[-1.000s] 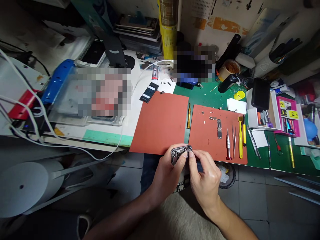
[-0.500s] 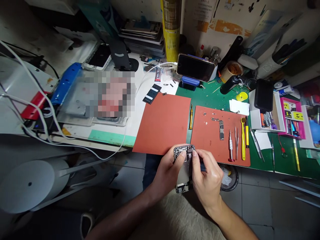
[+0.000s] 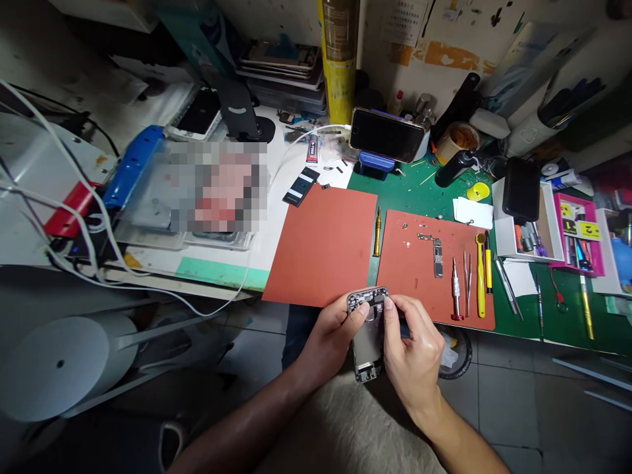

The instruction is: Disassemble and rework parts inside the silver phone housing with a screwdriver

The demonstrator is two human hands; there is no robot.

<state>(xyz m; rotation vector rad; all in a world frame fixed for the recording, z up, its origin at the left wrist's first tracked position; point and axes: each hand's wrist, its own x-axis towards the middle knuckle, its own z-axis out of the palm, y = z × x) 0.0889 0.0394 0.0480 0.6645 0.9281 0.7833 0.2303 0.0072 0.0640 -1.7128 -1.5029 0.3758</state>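
An opened phone housing (image 3: 368, 345) with bare inner parts is held upright above my lap, at the table's front edge. My left hand (image 3: 330, 339) is closed round its left side, the thumb lying over the upper inside. At the upper right edge, my right hand (image 3: 415, 345) pinches the housing between thumb and bent fingers; any small part under the thumb is hidden. Beyond the right hand, a phone logic board (image 3: 438, 257) lies on an orange-brown mat (image 3: 402, 296). A gold screwdriver (image 3: 378, 234) rests between this mat and a second mat (image 3: 320, 253).
On the right mat lie a silver screwdriver (image 3: 455, 289), tweezers (image 3: 467, 283) and a yellow brush (image 3: 480, 280). A phone (image 3: 385, 135) leans on a blue stand at the back. Boxes of tools (image 3: 528, 230) stand to the right. White cables (image 3: 172, 283) hang at the left.
The phone housing and both hands have shifted slightly to the right in view. My grip on it looks the same.
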